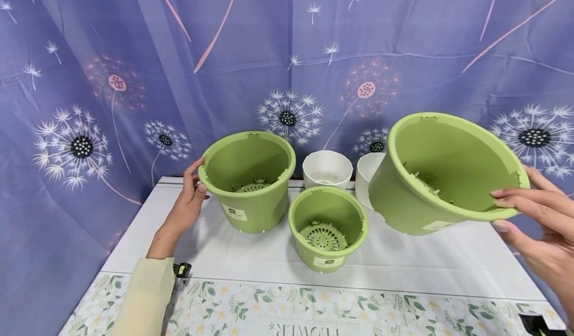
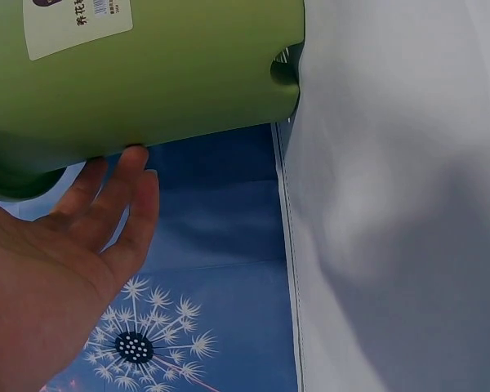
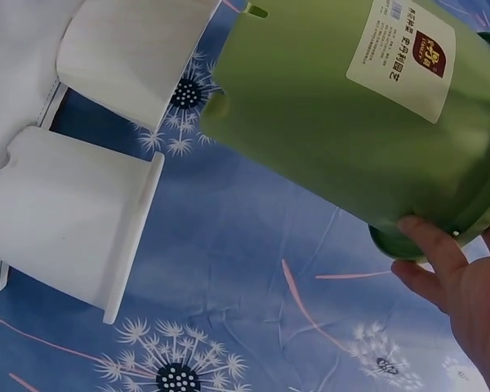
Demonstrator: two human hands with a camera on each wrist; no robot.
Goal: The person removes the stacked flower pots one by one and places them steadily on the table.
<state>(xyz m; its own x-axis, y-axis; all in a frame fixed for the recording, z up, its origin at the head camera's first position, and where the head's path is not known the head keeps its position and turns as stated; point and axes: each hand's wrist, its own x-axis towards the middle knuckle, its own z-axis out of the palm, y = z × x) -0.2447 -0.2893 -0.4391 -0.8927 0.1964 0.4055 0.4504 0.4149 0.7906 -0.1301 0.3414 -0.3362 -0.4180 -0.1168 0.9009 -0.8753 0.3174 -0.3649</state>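
Note:
A large green flower pot with a white label stands upright on the left of the table. My left hand touches its left side at the rim; in the left wrist view, loosely extended fingers rest against the pot wall. My right hand grips the rim of a second large green flower pot, fingers inside and thumb below. This pot is raised at the right and tilted, its opening towards me. Between them stands a smaller green flower pot with a slotted base.
Behind the small pot stand a white pot and another white pot, the latter partly hidden by the raised pot. A white tablecloth with a floral border covers the table. A blue dandelion-print curtain hangs behind it.

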